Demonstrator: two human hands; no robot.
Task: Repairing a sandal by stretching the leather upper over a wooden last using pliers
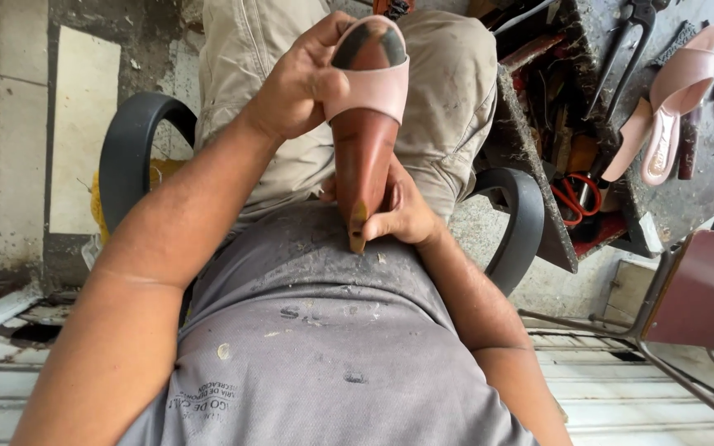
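My left hand [303, 83] is clamped on the toe end of a pink sandal [365, 124], thumb over the pink strap, fingers wrapped behind it. The sandal is sole-up over my lap, toe pointing away from me, heel end pressed down against my grey shirt [324, 347]. Sole is reddish brown with a dark worn patch at the toe. My right hand [402, 211] is closed on the heel end, fingers pinching the right edge of the sole near its tip; the fingertips are partly hidden behind the sole, so I cannot tell whether anything small is held there. Small pale flecks sit on the shirt just beside the heel tip.

I am seated in a chair with black armrests [138, 157], khaki trousers [448, 91] under the sandal. To my right, a cluttered workbench [679, 198]: a matching pink sandal [671, 107] lies on it, well apart from my hands. Red-handled scissors [576, 198] sit in the open tray at the bench edge, and black-handled pliers [621, 49] lie on the bench near the second sandal. A dark red chair seat [700, 289] stands at lower right.
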